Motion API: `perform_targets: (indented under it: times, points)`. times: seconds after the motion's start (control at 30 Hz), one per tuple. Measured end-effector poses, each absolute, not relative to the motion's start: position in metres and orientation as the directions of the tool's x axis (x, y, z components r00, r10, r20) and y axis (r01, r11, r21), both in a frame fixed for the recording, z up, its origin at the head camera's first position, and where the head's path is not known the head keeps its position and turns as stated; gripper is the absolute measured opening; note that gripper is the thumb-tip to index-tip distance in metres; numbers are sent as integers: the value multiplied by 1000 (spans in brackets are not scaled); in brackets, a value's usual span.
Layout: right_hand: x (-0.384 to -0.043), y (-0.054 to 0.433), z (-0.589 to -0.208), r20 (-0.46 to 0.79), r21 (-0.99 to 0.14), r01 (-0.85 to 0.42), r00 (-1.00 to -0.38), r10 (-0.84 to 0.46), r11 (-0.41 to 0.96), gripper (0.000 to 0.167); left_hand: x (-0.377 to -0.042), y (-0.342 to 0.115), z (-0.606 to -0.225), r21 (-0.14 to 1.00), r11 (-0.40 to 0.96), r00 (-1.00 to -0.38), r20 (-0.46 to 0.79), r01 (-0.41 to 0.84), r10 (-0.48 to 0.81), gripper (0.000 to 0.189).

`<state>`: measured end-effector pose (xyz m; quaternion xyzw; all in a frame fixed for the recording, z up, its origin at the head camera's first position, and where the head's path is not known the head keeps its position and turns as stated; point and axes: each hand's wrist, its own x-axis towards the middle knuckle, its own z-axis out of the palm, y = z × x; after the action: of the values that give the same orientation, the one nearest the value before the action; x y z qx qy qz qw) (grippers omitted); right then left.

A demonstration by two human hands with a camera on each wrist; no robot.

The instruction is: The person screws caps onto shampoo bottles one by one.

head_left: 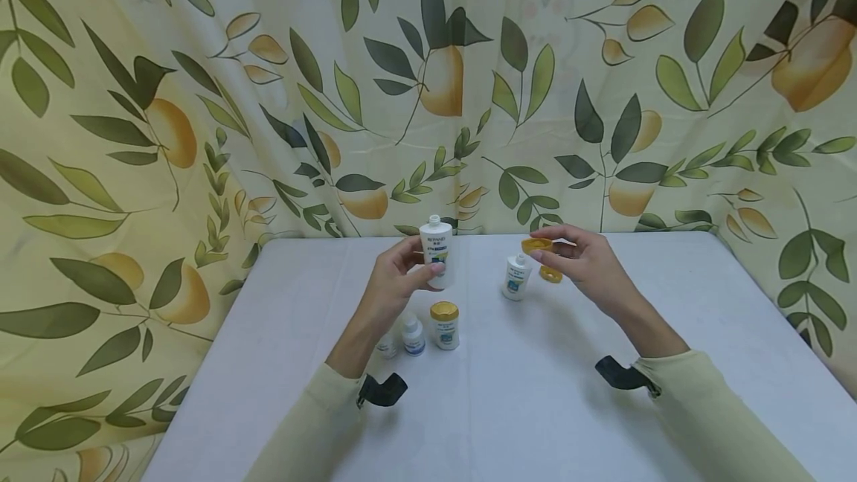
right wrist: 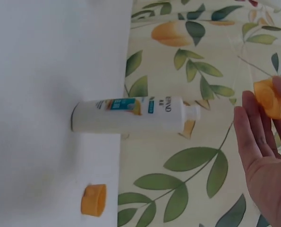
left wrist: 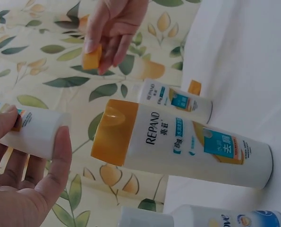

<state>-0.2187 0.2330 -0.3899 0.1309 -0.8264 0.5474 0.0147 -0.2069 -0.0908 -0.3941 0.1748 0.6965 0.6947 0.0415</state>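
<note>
My left hand (head_left: 395, 274) grips a white shampoo bottle (head_left: 436, 240) upright above the table; its narrow neck is bare, with no cap on it. To the right, my right hand (head_left: 589, 262) pinches a yellow-orange cap (right wrist: 268, 99) between thumb and fingers, off the table. Just below that hand stands another uncapped white bottle (head_left: 516, 279), and a second yellow-orange cap (right wrist: 93, 200) lies on the table beside it. Nearer to me, a third bottle (left wrist: 192, 142) wears its yellow-orange cap and stands below my left hand.
Two smaller white bottles, one with a blue label (head_left: 413, 337) and one (head_left: 387, 346) partly hidden by my left arm, stand left of the capped bottle. White cloth covers the table (head_left: 522, 407). A leaf-and-fruit patterned curtain (head_left: 428, 132) hangs right behind its far edge.
</note>
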Motion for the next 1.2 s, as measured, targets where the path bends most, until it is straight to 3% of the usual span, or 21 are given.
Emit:
perform_targets:
  times: [0.4,1.2]
  points:
    - [-213,222,-380,239,-897,-319,-932,-272,305,39,-200,-85,-398,975,76,-940,178,208,290,40]
    - [-207,199,-360,278,-894,-364,-909,-311,263,38,-194,-67,-397,977,99,-945,156,191,287,40]
